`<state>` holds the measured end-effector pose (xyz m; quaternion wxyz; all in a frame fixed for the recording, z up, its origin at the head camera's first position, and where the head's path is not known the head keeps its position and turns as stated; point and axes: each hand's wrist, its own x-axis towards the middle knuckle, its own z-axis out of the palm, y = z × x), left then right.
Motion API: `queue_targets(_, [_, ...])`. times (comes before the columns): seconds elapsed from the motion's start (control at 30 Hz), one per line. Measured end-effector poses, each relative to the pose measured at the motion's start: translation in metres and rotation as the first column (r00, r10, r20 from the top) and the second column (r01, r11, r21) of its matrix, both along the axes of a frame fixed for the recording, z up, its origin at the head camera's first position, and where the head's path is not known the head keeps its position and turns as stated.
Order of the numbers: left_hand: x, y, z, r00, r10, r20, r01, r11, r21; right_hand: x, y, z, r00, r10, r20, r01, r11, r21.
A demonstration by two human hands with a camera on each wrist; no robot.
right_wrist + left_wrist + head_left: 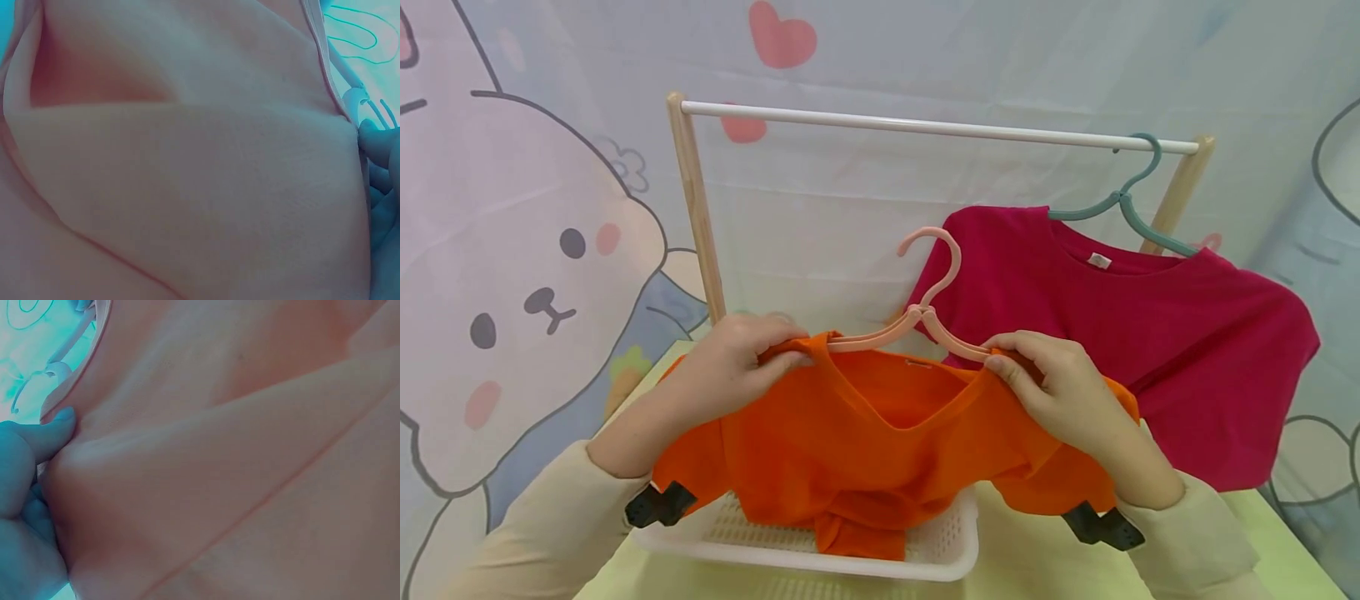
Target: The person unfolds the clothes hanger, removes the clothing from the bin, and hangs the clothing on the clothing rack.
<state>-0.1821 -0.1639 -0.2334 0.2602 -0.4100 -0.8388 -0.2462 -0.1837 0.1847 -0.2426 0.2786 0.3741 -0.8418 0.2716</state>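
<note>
An orange V-neck T-shirt [865,450] hangs on a pink hanger [917,317], whose hook points up above the neckline. At the left shoulder of the shirt, my left hand [737,358] pinches the fabric between thumb and fingers. My right hand [1060,387] grips the other shoulder, its thumb in front beside the collar. The hanger's ends are hidden inside the shirt. Fabric of the shirt [219,456] fills most of the left wrist view, with my thumb pressed on it. In the right wrist view, fingertips [375,140] hold its edge.
Behind stands a rack with a white rail [925,125] and wooden posts. A crimson T-shirt [1187,358] hangs at its right on a teal hanger [1138,208]. Under the orange shirt, a white basket [947,567] sits on a pale yellow table [1030,558].
</note>
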Motion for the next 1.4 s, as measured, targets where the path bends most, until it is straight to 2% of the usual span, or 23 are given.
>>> queue_targets(0.17, [-0.003, -0.004, 0.000, 0.997, -0.030, -0.067, 0.033, 0.999, 0.042, 0.001, 0.007, 0.004, 0.999, -0.014, -0.029, 0.016, 0.998, 0.057])
queue_targets(0.3, [-0.004, -0.008, 0.004, 0.994, -0.042, -0.099, 0.050, 0.996, 0.071, 0.001, 0.016, 0.006, 0.998, -0.048, -0.032, 0.050, 0.996, 0.072])
queue_targets(0.57, [-0.004, -0.016, 0.014, 0.986, -0.071, -0.151, 0.084, 0.993, 0.085, -0.008, 0.028, 0.002, 0.977, -0.071, -0.200, 0.082, 0.996, 0.044])
queue_targets(0.73, [-0.002, -0.019, 0.014, 0.990, -0.043, -0.136, 0.054, 0.996, 0.072, -0.009, 0.032, -0.001, 0.973, -0.053, -0.224, 0.062, 0.997, 0.036])
queue_targets(0.9, [0.000, -0.018, 0.009, 0.993, -0.023, -0.117, 0.031, 0.998, 0.060, -0.009, 0.030, -0.003, 0.970, -0.051, -0.238, 0.068, 0.996, 0.064])
queue_targets(1.07, [0.001, -0.013, 0.004, 0.989, -0.020, -0.145, 0.029, 0.998, 0.059, -0.007, 0.020, -0.003, 0.965, -0.021, -0.262, 0.049, 0.994, 0.101])
queue_targets(1.2, [0.000, -0.011, 0.003, 0.991, -0.014, -0.136, 0.022, 0.998, 0.060, -0.007, 0.013, -0.003, 0.949, 0.016, -0.316, 0.017, 0.994, 0.103])
queue_targets(1.3, [0.001, -0.013, 0.003, 0.996, 0.000, -0.091, 0.006, 0.998, 0.069, -0.007, 0.011, -0.003, 0.934, 0.029, -0.355, 0.002, 0.996, 0.088])
queue_targets(1.4, [0.005, -0.017, 0.002, 0.998, 0.043, -0.048, -0.039, 0.995, 0.092, -0.009, 0.009, -0.001, 0.917, 0.038, -0.398, -0.006, 0.997, 0.081])
